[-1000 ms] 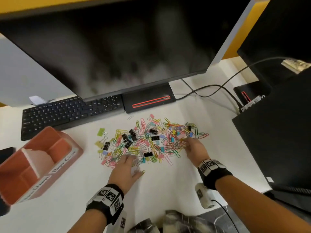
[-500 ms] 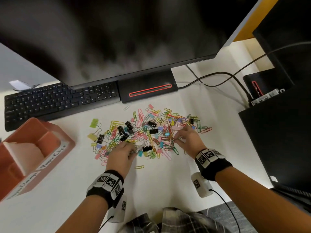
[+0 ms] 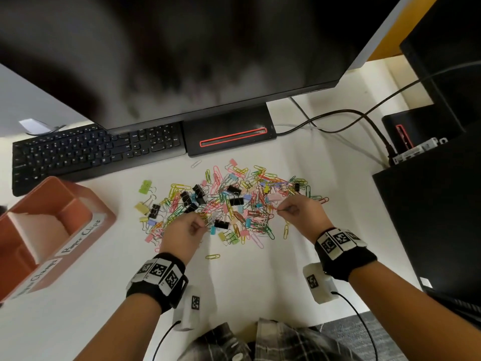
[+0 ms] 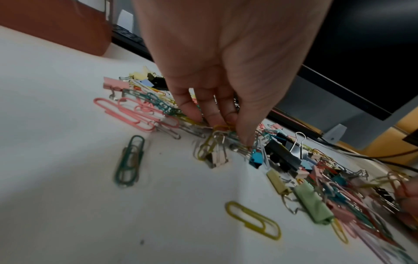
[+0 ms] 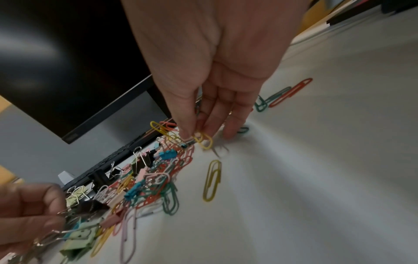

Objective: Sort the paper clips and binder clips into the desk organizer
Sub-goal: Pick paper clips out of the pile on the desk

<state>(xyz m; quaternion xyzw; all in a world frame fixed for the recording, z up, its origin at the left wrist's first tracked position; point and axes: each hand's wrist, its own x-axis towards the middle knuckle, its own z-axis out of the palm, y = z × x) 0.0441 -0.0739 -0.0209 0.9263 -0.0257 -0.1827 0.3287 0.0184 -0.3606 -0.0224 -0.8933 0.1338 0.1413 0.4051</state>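
A heap of coloured paper clips and binder clips [image 3: 234, 204] lies on the white desk in front of the monitor. My left hand [image 3: 201, 224] is at the heap's near left edge and pinches a few paper clips [image 4: 220, 127] in its fingertips. My right hand [image 3: 282, 210] is at the heap's right side, where thumb and fingers pinch a yellow paper clip [image 5: 203, 140] just above the desk. The terracotta desk organizer [image 3: 104, 220] stands at the far left; its front carries a "Paper Clips" label and a second label that I cannot read.
A black keyboard [image 3: 91, 152] and the monitor base [image 3: 229, 136] lie behind the heap, under the large monitor [image 3: 182, 61]. Cables [image 3: 351, 118] run to a black case [image 3: 429, 217] on the right. One yellow paper clip [image 3: 213, 256] lies apart, nearer me.
The left hand lay flat on the heap's near edge; now its fingers are curled and pinch clips. The right hand has drawn its fingers together on a yellow clip.
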